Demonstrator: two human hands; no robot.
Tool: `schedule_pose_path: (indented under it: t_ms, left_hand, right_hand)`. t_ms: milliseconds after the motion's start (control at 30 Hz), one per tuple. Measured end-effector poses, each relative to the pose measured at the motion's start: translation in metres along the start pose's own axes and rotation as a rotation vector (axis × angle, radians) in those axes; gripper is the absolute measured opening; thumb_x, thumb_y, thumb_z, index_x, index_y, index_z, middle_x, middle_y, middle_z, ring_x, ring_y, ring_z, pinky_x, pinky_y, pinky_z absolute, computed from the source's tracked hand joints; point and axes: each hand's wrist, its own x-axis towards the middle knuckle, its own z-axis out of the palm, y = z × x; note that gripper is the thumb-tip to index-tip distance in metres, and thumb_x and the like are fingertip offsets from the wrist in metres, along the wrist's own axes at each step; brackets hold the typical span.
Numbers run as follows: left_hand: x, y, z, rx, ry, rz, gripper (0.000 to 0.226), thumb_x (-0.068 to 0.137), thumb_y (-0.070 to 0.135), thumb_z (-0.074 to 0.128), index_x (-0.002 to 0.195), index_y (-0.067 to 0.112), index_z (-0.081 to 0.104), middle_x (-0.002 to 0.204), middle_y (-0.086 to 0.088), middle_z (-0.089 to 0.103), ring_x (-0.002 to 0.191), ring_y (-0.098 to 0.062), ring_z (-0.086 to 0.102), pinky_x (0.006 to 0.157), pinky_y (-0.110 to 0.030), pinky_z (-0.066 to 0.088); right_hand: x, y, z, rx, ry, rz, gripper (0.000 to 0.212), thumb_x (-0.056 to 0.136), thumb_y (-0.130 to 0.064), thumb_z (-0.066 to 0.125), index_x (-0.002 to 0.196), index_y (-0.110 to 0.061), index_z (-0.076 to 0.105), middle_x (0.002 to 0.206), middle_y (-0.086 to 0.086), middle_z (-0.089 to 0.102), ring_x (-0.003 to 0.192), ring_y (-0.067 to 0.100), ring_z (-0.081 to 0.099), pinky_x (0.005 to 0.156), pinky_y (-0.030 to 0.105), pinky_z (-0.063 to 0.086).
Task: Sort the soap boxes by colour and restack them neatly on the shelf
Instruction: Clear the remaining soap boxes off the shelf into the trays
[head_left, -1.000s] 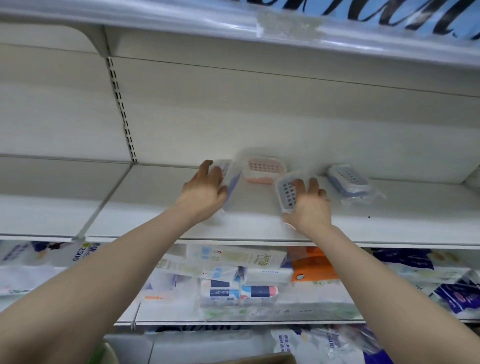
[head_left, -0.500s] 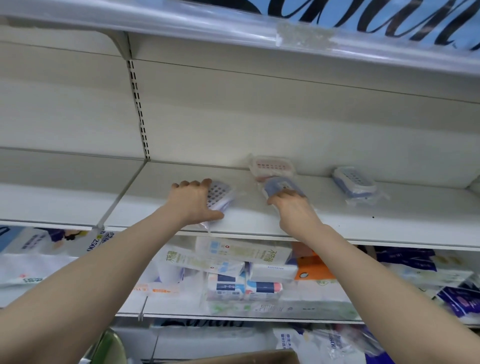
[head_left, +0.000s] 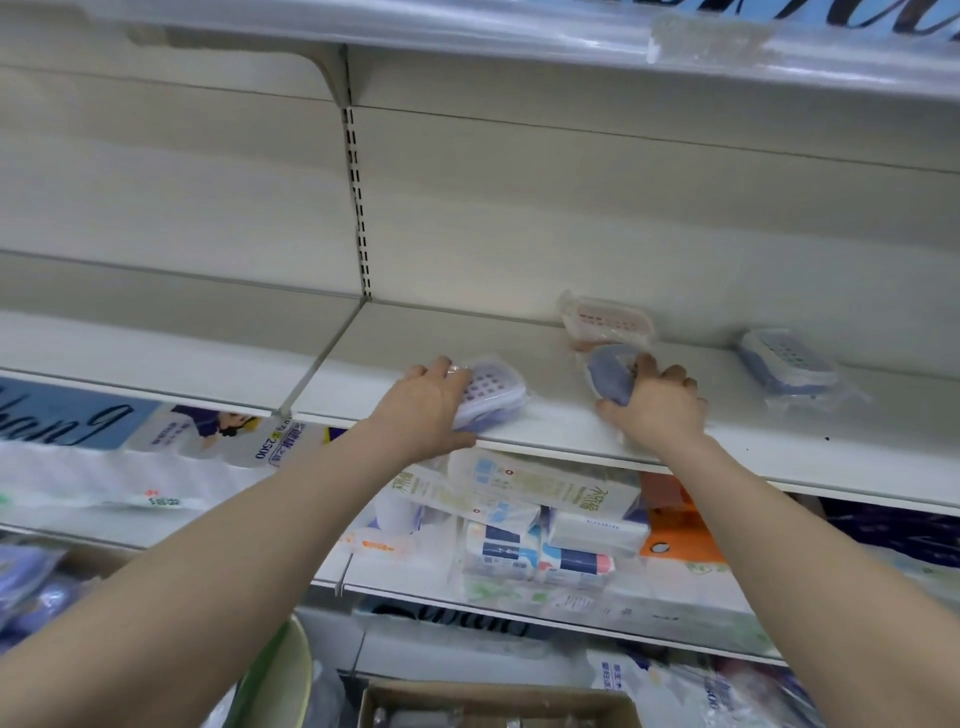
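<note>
Several plastic-wrapped soap boxes lie on the white shelf (head_left: 545, 431). My left hand (head_left: 421, 405) grips a purple-blue soap box (head_left: 493, 392) near the shelf's front edge. My right hand (head_left: 657, 410) holds a second purple-blue soap box (head_left: 608, 374), tilted with its underside showing. Right behind that one a pink soap box (head_left: 610, 319) rests against the back wall. A blue soap box (head_left: 784, 366) lies alone further right on the shelf.
A slotted upright (head_left: 358, 197) divides the shelf from a bare bay at left. The shelf below holds tissue packs (head_left: 519, 499) and an orange pack (head_left: 675, 525). A cardboard box (head_left: 493, 706) and a green basin (head_left: 280, 680) sit at the bottom.
Both hands drew their purple-blue boxes toward the shelf's front edge. The right hand's box turned from grid-side up to underside up. The view shifted leftward.
</note>
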Motion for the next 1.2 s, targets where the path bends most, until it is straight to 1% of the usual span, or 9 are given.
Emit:
schedule_pose_path:
  t_ms: [133, 267, 400, 500, 567, 667, 733, 900, 1200]
  left_hand:
    - [-0.025, -0.009, -0.002, -0.181, 0.179, -0.013, 0.059, 0.077, 0.036, 0.069, 0.128, 0.012, 0.051, 0.120, -0.007, 0.055, 0.104, -0.027, 0.054, 0.082, -0.030, 0.040]
    - [-0.060, -0.028, -0.006, -0.322, 0.358, -0.107, 0.043, 0.076, 0.023, 0.067, 0.115, 0.009, 0.057, 0.102, -0.009, 0.059, 0.090, -0.032, 0.058, 0.067, -0.030, 0.035]
    - [-0.102, -0.059, -0.018, -0.385, 0.438, -0.171, 0.045, 0.084, 0.027, 0.061, 0.125, 0.015, 0.050, 0.109, -0.007, 0.059, 0.093, -0.032, 0.059, 0.071, -0.037, 0.045]
    - [-0.129, -0.080, -0.025, -0.420, 0.478, -0.158, 0.052, 0.087, 0.029, 0.060, 0.136, 0.019, 0.044, 0.117, -0.007, 0.053, 0.089, -0.033, 0.058, 0.068, -0.035, 0.043]
    - [-0.158, -0.110, -0.024, -0.429, 0.464, -0.212, 0.055, 0.091, 0.034, 0.056, 0.141, 0.020, 0.039, 0.122, -0.008, 0.049, 0.092, -0.035, 0.058, 0.072, -0.039, 0.046]
    - [-0.205, -0.161, -0.017, -0.465, 0.403, -0.268, 0.055, 0.095, 0.043, 0.047, 0.141, 0.015, 0.036, 0.131, -0.012, 0.048, 0.110, -0.037, 0.053, 0.087, -0.043, 0.045]
    - [-0.239, -0.196, -0.009, -0.468, 0.356, -0.302, 0.054, 0.096, 0.044, 0.044, 0.140, 0.013, 0.038, 0.132, -0.014, 0.051, 0.116, -0.035, 0.050, 0.087, -0.041, 0.042]
    - [-0.325, -0.274, 0.012, -0.452, 0.292, -0.435, 0.056, 0.098, 0.038, 0.047, 0.145, 0.012, 0.031, 0.137, -0.018, 0.046, 0.116, -0.039, 0.050, 0.088, -0.044, 0.042]
    - [-0.451, -0.383, 0.045, -0.482, 0.209, -0.632, 0.052, 0.096, 0.038, 0.052, 0.138, 0.009, 0.040, 0.133, -0.016, 0.052, 0.112, -0.037, 0.054, 0.086, -0.043, 0.045]
  right_hand:
    - [-0.022, -0.013, -0.001, 0.118, -0.006, 0.011, 0.082, 0.078, -0.053, 0.067, 0.143, -0.015, 0.035, 0.121, 0.021, 0.054, 0.114, 0.039, 0.049, 0.090, 0.042, 0.041]
    - [-0.058, -0.035, -0.008, 0.162, 0.040, -0.072, 0.080, 0.077, -0.049, 0.069, 0.143, -0.019, 0.035, 0.128, 0.018, 0.051, 0.115, 0.039, 0.047, 0.091, 0.043, 0.038]
    - [-0.099, -0.081, -0.021, 0.140, 0.133, -0.150, 0.082, 0.075, -0.049, 0.070, 0.144, -0.024, 0.034, 0.124, 0.014, 0.049, 0.113, 0.037, 0.045, 0.088, 0.042, 0.036]
    - [-0.119, -0.108, -0.024, 0.172, 0.170, -0.177, 0.077, 0.073, -0.046, 0.071, 0.140, -0.024, 0.040, 0.123, 0.011, 0.048, 0.112, 0.036, 0.045, 0.087, 0.041, 0.035]
    - [-0.142, -0.141, -0.021, 0.185, 0.173, -0.197, 0.076, 0.072, -0.044, 0.072, 0.138, -0.024, 0.042, 0.122, 0.010, 0.047, 0.110, 0.035, 0.047, 0.086, 0.041, 0.035]
    - [-0.182, -0.194, -0.010, 0.162, 0.173, -0.284, 0.075, 0.069, -0.041, 0.073, 0.136, -0.024, 0.044, 0.118, 0.008, 0.047, 0.104, 0.034, 0.052, 0.085, 0.041, 0.036]
    - [-0.207, -0.230, 0.002, 0.161, 0.157, -0.343, 0.076, 0.067, -0.041, 0.073, 0.136, -0.024, 0.045, 0.118, 0.008, 0.047, 0.101, 0.035, 0.054, 0.085, 0.042, 0.039]
    - [-0.266, -0.319, 0.043, 0.186, 0.024, -0.459, 0.078, 0.069, -0.043, 0.072, 0.138, -0.025, 0.040, 0.124, 0.006, 0.045, 0.111, 0.031, 0.049, 0.084, 0.040, 0.039]
    - [-0.342, -0.449, 0.103, 0.189, -0.135, -0.628, 0.075, 0.072, -0.046, 0.069, 0.138, -0.024, 0.039, 0.123, 0.008, 0.046, 0.107, 0.032, 0.053, 0.084, 0.042, 0.038]
